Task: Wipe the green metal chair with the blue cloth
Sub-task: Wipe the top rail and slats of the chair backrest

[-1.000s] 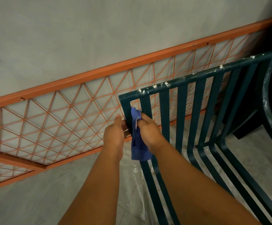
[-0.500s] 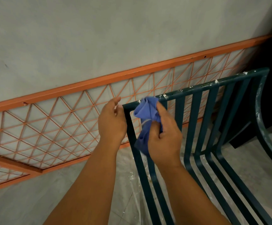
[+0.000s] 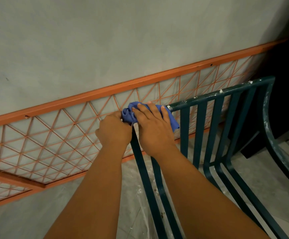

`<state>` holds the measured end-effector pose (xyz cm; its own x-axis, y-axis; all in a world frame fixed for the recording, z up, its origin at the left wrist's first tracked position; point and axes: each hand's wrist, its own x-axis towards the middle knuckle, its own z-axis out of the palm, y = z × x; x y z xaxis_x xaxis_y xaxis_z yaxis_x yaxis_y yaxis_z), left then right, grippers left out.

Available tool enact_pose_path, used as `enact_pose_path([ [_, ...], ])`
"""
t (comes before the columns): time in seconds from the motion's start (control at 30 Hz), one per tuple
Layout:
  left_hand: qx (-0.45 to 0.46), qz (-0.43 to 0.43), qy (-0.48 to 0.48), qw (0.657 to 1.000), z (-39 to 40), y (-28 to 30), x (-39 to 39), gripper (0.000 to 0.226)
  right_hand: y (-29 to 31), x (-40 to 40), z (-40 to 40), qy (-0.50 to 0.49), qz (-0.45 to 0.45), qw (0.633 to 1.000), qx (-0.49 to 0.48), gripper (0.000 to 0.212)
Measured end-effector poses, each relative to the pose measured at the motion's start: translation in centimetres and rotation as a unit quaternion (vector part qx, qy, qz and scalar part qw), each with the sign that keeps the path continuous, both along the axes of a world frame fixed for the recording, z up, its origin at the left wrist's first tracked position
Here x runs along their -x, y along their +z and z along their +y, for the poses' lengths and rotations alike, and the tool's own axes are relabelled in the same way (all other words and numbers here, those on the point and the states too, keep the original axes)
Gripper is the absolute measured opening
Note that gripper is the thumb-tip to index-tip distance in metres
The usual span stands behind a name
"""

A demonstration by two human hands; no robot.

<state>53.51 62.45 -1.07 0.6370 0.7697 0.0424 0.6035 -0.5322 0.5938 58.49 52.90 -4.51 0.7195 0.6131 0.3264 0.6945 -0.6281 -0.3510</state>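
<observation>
While the left hand (image 3: 113, 133) grips its upright corner post, the right hand (image 3: 153, 128) presses the blue cloth (image 3: 129, 114) along the chair (image 3: 200, 135) top rail.

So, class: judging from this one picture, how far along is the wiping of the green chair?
Done: nothing can be confirmed as clean. In hand: the right hand presses the blue cloth onto the corner of the green metal chair, on its top rail, while the left hand steadies the corner post. Left: white specks still dot the top rail to the right and the curved armrest; the slats look unwiped.
</observation>
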Motion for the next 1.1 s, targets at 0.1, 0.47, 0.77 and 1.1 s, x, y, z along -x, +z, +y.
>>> enact_pose_path([
  [0.1,-0.009,0.006,0.009,1.000,0.2,-0.1,0.2,0.016,0.7,1.0,1.6,-0.036,0.034,0.999,-0.011,0.055],
  [0.47,-0.038,0.051,-0.019,0.998,1.0,-0.2,0.5,0.021,2.2,-3.8,-2.2,-0.069,0.054,0.995,0.050,0.047],
  [0.77,-0.028,0.057,-0.010,0.998,0.8,0.3,0.6,0.018,2.9,-4.1,-2.2,0.022,0.062,0.994,0.082,0.037],
  [1.1,0.043,-0.008,0.006,0.999,0.5,0.1,1.1,0.019,0.5,-3.4,-2.6,0.111,-0.002,0.994,0.024,0.039],
])
